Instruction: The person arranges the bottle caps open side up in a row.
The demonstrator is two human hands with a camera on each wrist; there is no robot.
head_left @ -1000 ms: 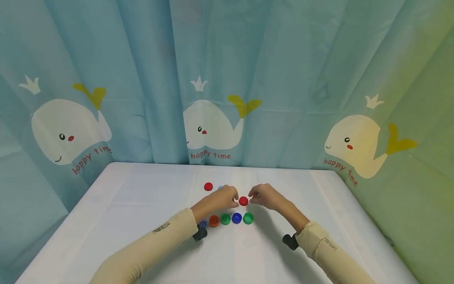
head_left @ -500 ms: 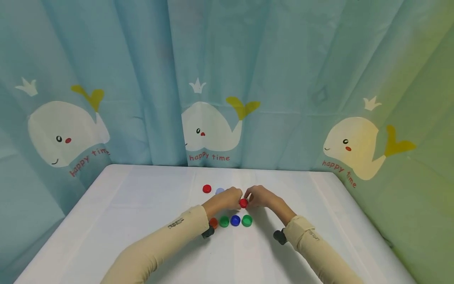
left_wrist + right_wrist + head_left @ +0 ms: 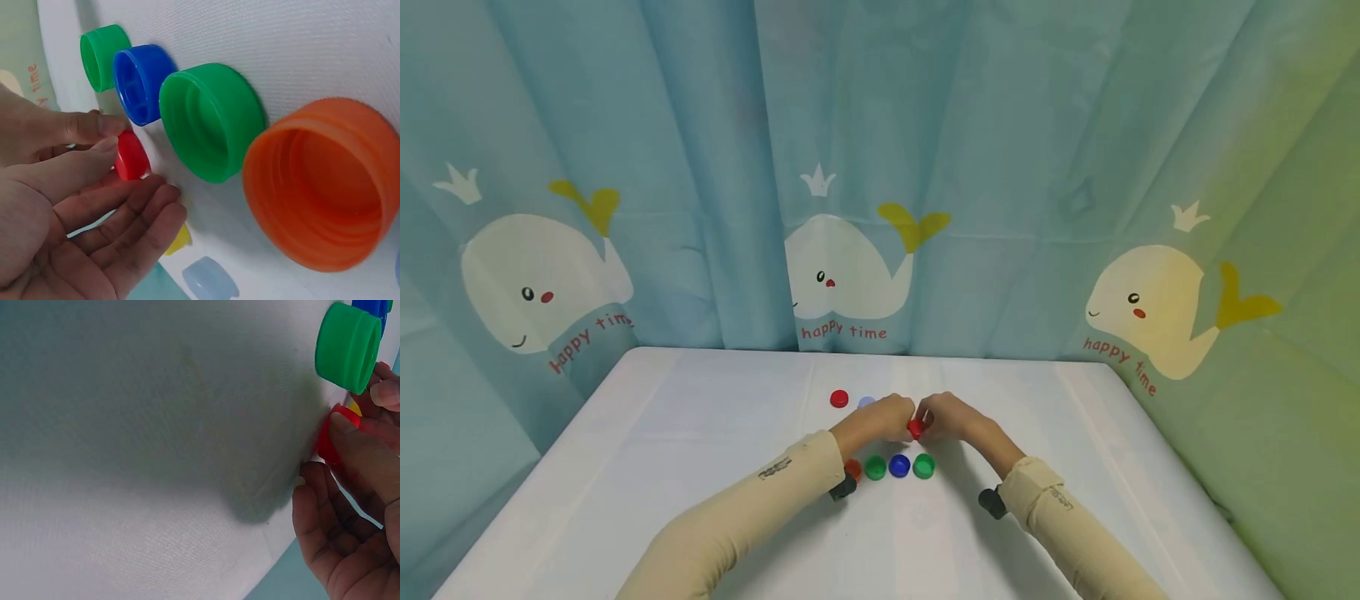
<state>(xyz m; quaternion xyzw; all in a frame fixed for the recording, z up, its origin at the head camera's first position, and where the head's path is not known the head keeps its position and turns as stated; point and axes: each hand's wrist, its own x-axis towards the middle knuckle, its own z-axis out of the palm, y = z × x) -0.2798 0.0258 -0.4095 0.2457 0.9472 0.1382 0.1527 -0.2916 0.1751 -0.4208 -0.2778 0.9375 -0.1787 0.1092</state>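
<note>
A red bottle cap (image 3: 915, 429) sits between both hands over the middle of the table, turned on its side. My left hand (image 3: 889, 418) pinches it with thumb and forefinger, the other fingers curving below it in the left wrist view. From the opposite side my right hand (image 3: 951, 415) grips the same cap (image 3: 331, 439), its thumb (image 3: 365, 447) pressed on the red side. Nearer me, a row of caps lies with hollow sides up: an orange cap (image 3: 325, 187), a green cap (image 3: 211, 125), a blue cap (image 3: 142, 84) and another green cap (image 3: 103, 56).
Beyond the left hand lie a second red cap (image 3: 839, 398) and a pale blue cap (image 3: 867, 402). A yellow cap (image 3: 180, 240) shows partly behind the left fingers. A whale-print curtain (image 3: 1015, 167) hangs behind the white table (image 3: 700, 400).
Both hands have closed in on the red cap, the left moving right and the right moving left. They have taken hold of it, and it has turned from facing up to edge-on.
</note>
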